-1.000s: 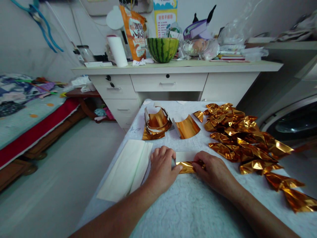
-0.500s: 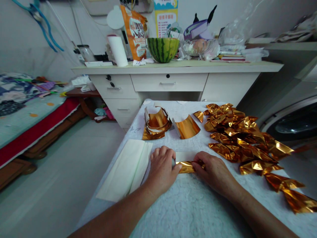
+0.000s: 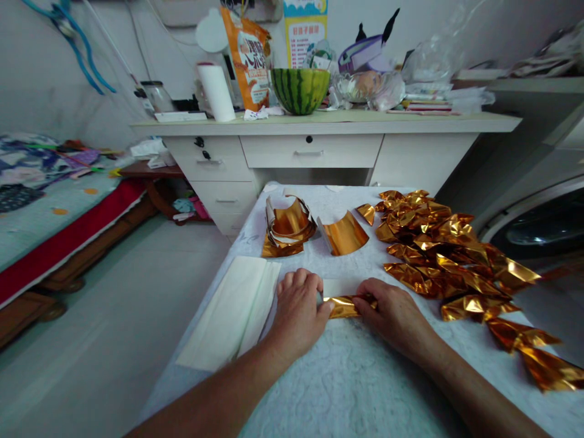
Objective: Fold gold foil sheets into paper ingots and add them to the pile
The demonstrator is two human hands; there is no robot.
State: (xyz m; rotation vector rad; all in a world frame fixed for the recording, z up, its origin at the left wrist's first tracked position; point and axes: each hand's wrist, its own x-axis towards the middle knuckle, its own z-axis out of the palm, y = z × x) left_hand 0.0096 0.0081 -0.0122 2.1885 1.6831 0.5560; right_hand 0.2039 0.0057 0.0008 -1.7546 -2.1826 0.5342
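A narrow rolled strip of shiny gold foil paper (image 3: pixel 343 307) lies between my hands, over a pale flat sheet (image 3: pixel 342 287). My left hand (image 3: pixel 298 304) is closed on its left end, thumb pressed to the foil; something greyish shows beside the fingers, too covered to name. At the right end my right hand (image 3: pixel 387 310) pinches the foil between thumb and fingers. Beyond them stand a stack of curled gold foil sheets (image 3: pixel 291 222) and one single curved sheet (image 3: pixel 345 234). Folded gold foil pieces (image 3: pixel 438 243) are heaped to the right.
White paper sheets (image 3: pixel 230 310) lie left of my left hand on the cloth-covered table (image 3: pixel 328 389). Behind it stands a white desk (image 3: pixel 314 149) bearing half a watermelon (image 3: pixel 300 91) and an orange bag (image 3: pixel 250 67). A washing machine (image 3: pixel 538 213) is at right, a bed (image 3: pixel 68 213) at left.
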